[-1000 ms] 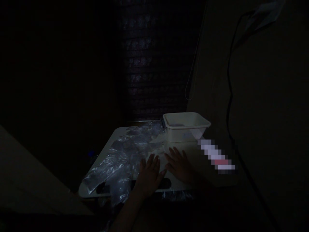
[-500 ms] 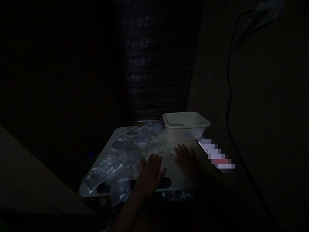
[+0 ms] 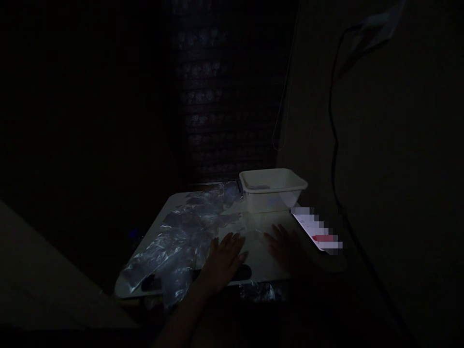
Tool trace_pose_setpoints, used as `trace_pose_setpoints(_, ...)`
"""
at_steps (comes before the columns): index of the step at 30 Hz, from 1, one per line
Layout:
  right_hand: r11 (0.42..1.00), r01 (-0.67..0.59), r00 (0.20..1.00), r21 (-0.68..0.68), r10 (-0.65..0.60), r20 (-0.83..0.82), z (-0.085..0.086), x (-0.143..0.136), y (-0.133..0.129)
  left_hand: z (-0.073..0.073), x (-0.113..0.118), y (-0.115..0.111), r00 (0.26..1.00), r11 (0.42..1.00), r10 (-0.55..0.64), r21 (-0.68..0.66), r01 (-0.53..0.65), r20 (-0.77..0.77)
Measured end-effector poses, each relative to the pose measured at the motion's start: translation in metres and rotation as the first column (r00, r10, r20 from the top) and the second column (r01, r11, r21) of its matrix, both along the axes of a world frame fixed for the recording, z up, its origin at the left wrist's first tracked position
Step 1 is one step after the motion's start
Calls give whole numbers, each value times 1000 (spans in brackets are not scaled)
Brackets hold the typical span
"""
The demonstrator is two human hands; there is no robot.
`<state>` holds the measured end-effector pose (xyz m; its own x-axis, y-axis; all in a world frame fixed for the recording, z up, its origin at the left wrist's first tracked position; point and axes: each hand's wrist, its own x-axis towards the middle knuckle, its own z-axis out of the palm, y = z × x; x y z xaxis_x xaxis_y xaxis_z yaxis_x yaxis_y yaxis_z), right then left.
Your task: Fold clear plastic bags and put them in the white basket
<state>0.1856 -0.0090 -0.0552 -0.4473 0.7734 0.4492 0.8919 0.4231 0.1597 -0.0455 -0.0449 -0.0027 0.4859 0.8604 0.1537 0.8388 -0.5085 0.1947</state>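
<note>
The room is very dim, its corners sunk into near-black. The lit white phone-like screen [image 3: 308,227] is brightest, partly pixelated. Faint glints mark the crumpled clear plastic bags [image 3: 181,232] and dark slatted blind [image 3: 203,96]; the bare right hand [image 3: 282,246] blurs into shadow.

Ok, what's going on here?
A person has both hands spread, palms down, at a low white table in a very dark room. The left hand is by the edge of the crinkled clear plastic spread over the table's left side; the right hand is over the barer part. Neither visibly grips anything; full contact is too dim to judge. A white tub stands at the back, with a lit, partly pixelated screen to its right.
</note>
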Motion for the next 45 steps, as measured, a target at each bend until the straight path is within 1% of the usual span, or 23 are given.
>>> trace_pose_setpoints(3,1000,-13,1000,-25,13,-17,-2,7,-1,2,3,11,997,998,57,-26,-56,45)
trace_pose_setpoints(6,999,-9,998,-46,7,-56,-1,9,0,2,8,19,998,998,54,-44,-53,18)
trace_pose_setpoints(8,998,-17,996,-63,11,-92,2,12,-1,3,8,17,999,998,44,-36,-44,11)
trace_pose_setpoints(9,997,-44,994,-70,36,-104,3,16,-2,5,7,14,1000,999,26,-31,-26,17)
trace_pose_setpoints(11,984,-156,984,-81,147,-104,5,26,-8,11,1,2,997,998,-62,-25,63,39)
trace_pose_setpoints(13,953,-285,958,-103,279,-74,3,40,-16,18,-8,-13,973,971,-225,-68,228,49)
trace_pose_setpoints(14,936,-332,943,-121,328,-52,1,46,-21,22,-12,-20,959,956,-277,-87,281,57)
trace_pose_setpoints(16,923,-360,933,-133,359,-33,-2,55,-31,26,-19,-29,945,938,-324,-114,328,48)
trace_pose_setpoints(18,922,-360,932,-142,361,-20,-2,56,-37,24,-23,-31,944,936,-330,-124,329,10)
trace_pose_setpoints(20,918,-361,931,-162,365,-5,2,50,-39,18,-23,-28,943,940,-328,-119,321,-47)
trace_pose_setpoints(23,893,-400,912,-205,410,9,9,36,-36,7,-19,-20,934,940,-339,-72,332,-109)
trace_pose_setpoints(25,889,-411,909,-202,417,-17,12,28,-34,3,-15,-18,930,937,-348,-22,348,-120)
trace_pose_setpoints(30,902,-423,901,-87,408,-147,12,19,-34,3,-5,-17,925,923,-374,70,378,-59)
trace_pose_setpoints(33,897,-440,873,-27,421,-247,13,20,-35,4,0,-16,920,918,-392,68,390,13)
trace_pose_setpoints(35,889,-458,853,-24,432,-295,14,22,-35,4,3,-15,924,926,-376,54,373,74)
trace_pose_setpoints(37,888,-456,846,-51,415,-334,16,22,-34,4,5,-14,929,939,-343,41,340,142)
trace_pose_setpoints(41,923,-337,880,-186,238,-412,24,17,-34,1,8,-10,936,971,-238,37,237,259)
trace_pose_setpoints(43,915,-312,886,-257,182,-427,29,14,-36,-3,9,-6,935,981,-194,51,187,298)
trace_pose_setpoints(45,911,-293,885,-289,145,-442,33,11,-38,-6,9,-3,923,983,-185,73,170,337)
